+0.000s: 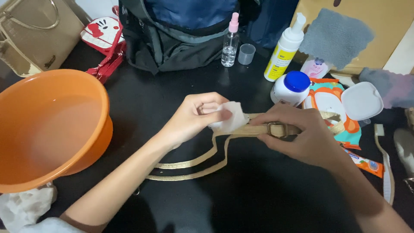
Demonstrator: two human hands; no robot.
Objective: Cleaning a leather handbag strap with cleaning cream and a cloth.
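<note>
The left hand [196,114] pinches a white wipe [228,117] against a tan strap [241,129] in the middle of the black table [241,190]. The right hand [302,133] grips the strap just right of the wipe, fingers closed around its buckle [276,128]. The strap's loose end trails near and left. An orange basin [47,125] sits far left; bottles [284,47] stand farther back.
</note>
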